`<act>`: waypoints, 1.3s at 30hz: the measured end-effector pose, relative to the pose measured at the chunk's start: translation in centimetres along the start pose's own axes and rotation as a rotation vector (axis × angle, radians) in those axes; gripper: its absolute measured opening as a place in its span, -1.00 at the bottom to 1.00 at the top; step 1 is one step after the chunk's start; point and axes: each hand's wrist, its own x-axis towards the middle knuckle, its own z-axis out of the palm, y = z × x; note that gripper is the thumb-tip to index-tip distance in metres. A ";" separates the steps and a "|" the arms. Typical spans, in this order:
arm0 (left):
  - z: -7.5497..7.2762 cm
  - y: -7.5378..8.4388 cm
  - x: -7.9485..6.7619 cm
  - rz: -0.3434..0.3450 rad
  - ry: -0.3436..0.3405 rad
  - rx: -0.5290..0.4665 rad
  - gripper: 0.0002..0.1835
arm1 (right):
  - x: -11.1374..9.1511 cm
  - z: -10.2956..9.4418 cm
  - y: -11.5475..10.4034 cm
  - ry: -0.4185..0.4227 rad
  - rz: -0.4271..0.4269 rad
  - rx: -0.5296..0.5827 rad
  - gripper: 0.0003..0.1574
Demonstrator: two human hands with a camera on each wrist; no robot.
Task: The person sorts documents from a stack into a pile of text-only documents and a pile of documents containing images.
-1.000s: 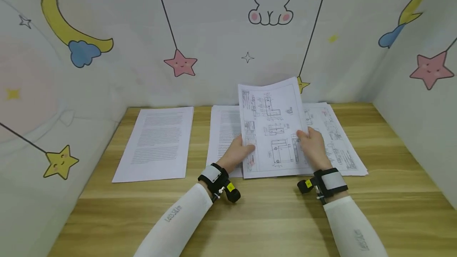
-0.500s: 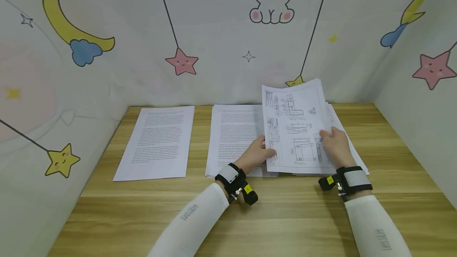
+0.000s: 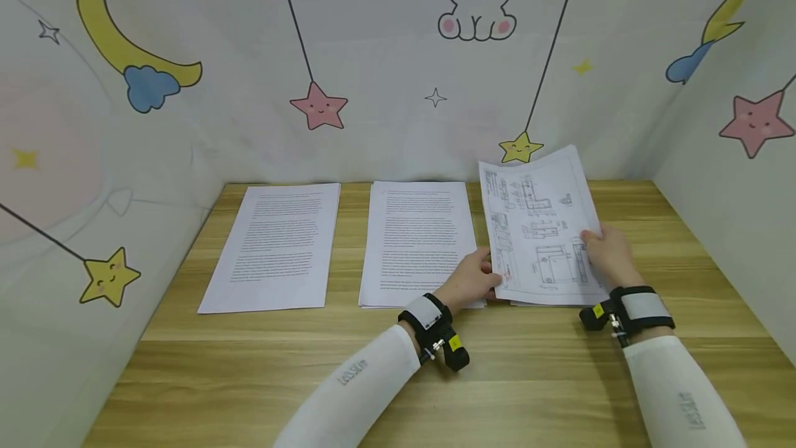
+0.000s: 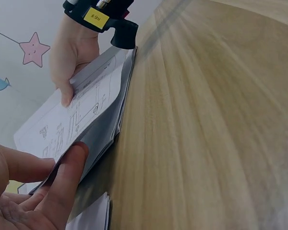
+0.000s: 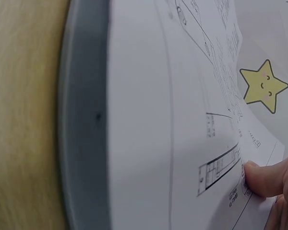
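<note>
Both hands hold a sheet of paper printed with technical drawings (image 3: 535, 227), one at each side edge. My left hand (image 3: 469, 278) pinches its lower left edge between thumb and fingers; in the left wrist view the left fingers (image 4: 67, 177) lie under the sheet and the thumb on top. At the right edge my right hand (image 3: 612, 254) grips it, with the thumb (image 5: 264, 178) pressed on the printed face. The sheet is tilted, its far edge raised and slightly curved. Beneath it lies a stack of paper (image 4: 110, 139), mostly hidden in the head view.
A middle stack of text pages (image 3: 417, 247) lies just left of the held sheet. Farther left is another stack of text pages (image 3: 270, 247). All rest on a wooden table (image 3: 497, 393), against a white wall (image 3: 385, 40) with cartoon prints.
Both hands have carried the drawing sheet rightward, off the middle text stack and over the right-hand stack. The middle stack's page now shows nearly whole. The grip of both hands stays on the sheet.
</note>
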 end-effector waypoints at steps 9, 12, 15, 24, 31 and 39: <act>0.9 0.2 -0.3 -0.026 -0.071 -0.059 -0.45 | 0.3 -0.9 0.5 0.051 -0.023 -0.114 -0.38; 1.1 -0.2 -0.3 -0.030 -0.069 -0.081 -0.51 | 0.7 -0.9 0.9 0.072 -0.022 -0.147 -0.40; 1.2 -0.4 -0.3 -0.046 -0.067 -0.085 -0.54 | 1.0 -1.1 1.2 0.078 -0.013 -0.185 -0.41; 1.3 -0.2 -0.4 -0.122 -0.038 -0.113 -0.54 | 1.1 -1.2 0.9 0.095 -0.006 -0.275 -0.36; 1.3 0.1 -0.7 -0.154 -0.003 -0.124 -0.57 | 1.0 -0.4 0.8 0.161 -0.019 -0.449 -0.40; 0.0 1.1 -1.3 -0.092 0.007 -0.028 -0.54 | 0.7 -0.2 0.7 0.115 -0.038 -0.532 -0.51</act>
